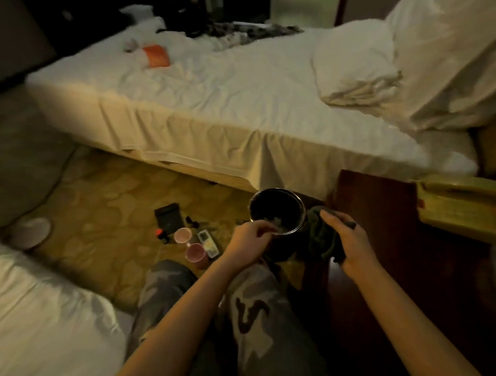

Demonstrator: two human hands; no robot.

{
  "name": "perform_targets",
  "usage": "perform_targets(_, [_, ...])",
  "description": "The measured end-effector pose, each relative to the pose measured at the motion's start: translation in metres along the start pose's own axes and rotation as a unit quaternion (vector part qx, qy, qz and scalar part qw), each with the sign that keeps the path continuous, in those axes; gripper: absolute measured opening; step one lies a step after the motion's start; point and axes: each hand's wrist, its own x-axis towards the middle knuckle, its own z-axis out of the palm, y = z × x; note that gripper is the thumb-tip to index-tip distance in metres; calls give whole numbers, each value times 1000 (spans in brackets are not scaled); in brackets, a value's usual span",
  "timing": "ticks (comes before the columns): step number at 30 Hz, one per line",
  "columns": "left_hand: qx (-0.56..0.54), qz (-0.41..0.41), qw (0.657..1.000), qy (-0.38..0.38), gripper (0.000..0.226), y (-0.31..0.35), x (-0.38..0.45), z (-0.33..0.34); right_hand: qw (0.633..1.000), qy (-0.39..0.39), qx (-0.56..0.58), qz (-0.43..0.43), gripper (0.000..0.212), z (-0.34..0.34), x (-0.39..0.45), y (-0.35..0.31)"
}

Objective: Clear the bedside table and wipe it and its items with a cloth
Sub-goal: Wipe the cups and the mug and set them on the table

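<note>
While held over the lap, black pot (275, 212) sits between both hands, mouth up, something pale and crumpled inside. Left hand (250, 239) at the pot's near-left rim, fingers (266, 229) curled over the edge and pinching it, tips dipping just inside. Right hand (347, 240) just right of the pot, fingers (330, 214) curled round a dark cloth (323, 241); cloth bunched between palm and pot wall, pressed against the pot's right side, hanging down below the hand. Thumb side of the right hand toward the pot; whether the fingertips themselves touch the pot, cannot tell.

Dark wooden surface (377, 211) to the right, its left edge just beside the cloth hand. Pale yellowish telephone (464, 205) on its far-right part. Camouflage trousers (254, 308) below the forearms.

On the patterned carpet (115, 209), left of the pot: two pink cups (195, 253), one nearer, one farther, almost touching; a remote (208, 242) just right of them; a dark flat box (169, 216) farther off; a small black item with a red spot (160, 233) to its near left. White round object (30, 232) at the far-left floor edge.

Bed (210, 110) with rumpled white sheet across the far side, pillows (358, 66) at its right end, an orange packet (158, 56) and dark patterned cloth near its far edge. Second bed's white corner (49, 321) at near left.
</note>
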Motion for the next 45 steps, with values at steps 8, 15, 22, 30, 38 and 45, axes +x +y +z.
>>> perform_targets(8, [-203, -185, 938, 213, 19, -105, -14, -80, 995, -62, -25, 68, 13, 125, 40, 43])
perform_targets(15, [-296, -279, 879, 249, 21, -183, -13, -94, 969, -101, -166, 156, 37, 199, 86, 116])
perform_targets(22, [-322, -413, 817, 242, 27, -276, 37, -85, 937, -23, -238, 254, 38, 212, 147, 175])
perform_targets(30, [-144, -500, 852, 58, 91, -380, 116, -39, 913, 37, -232, 332, 38, 240, 225, 235])
perform_targets(38, [-85, -472, 875, 62, 132, -456, 192, 20, 890, 109, -305, 322, 43, 238, 276, 344])
perform_targets(45, [41, -466, 880, 80, 116, -494, 223, 49, 850, 222, -217, 426, 48, 213, 285, 398])
